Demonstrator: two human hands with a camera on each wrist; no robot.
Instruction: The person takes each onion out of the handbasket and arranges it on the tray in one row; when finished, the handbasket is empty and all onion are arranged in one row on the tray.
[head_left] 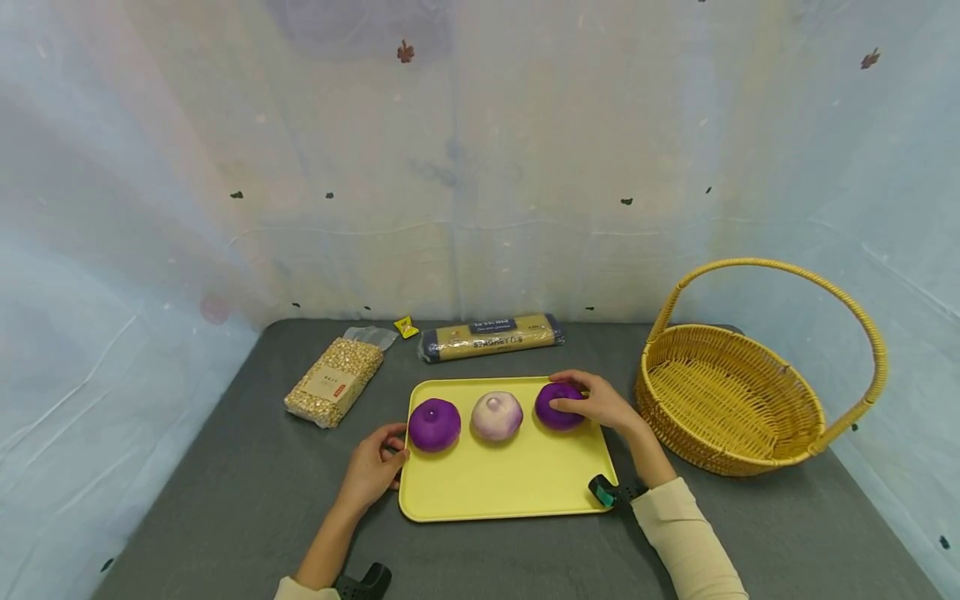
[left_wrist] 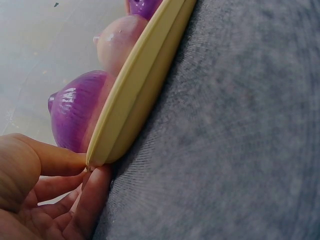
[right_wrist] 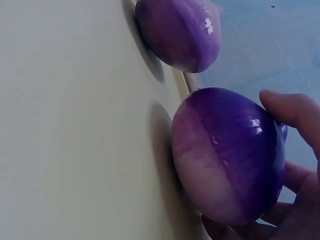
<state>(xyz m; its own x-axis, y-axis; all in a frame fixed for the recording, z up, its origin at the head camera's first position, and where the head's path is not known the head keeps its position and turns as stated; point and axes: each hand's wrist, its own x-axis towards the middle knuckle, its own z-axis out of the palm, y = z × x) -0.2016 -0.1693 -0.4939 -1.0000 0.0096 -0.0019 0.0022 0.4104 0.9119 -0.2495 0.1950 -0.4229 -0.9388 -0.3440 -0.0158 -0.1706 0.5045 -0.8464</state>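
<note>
Three onions sit in a row along the far side of a yellow tray. The left onion is deep purple, the middle onion is pale and whitish purple, and the right onion is purple. At the tray's left edge my left hand pinches the rim between thumb and fingers, as the left wrist view also shows. My right hand holds the right onion, thumb near its top and fingers around its far side. In the right wrist view this purple onion shows a paler underside.
Right of the tray stands a yellow wicker basket with a tall handle. Behind the tray lie a long pasta packet and a small yellow wrapped piece. A clear bag of pale grains lies to the left on the grey tabletop.
</note>
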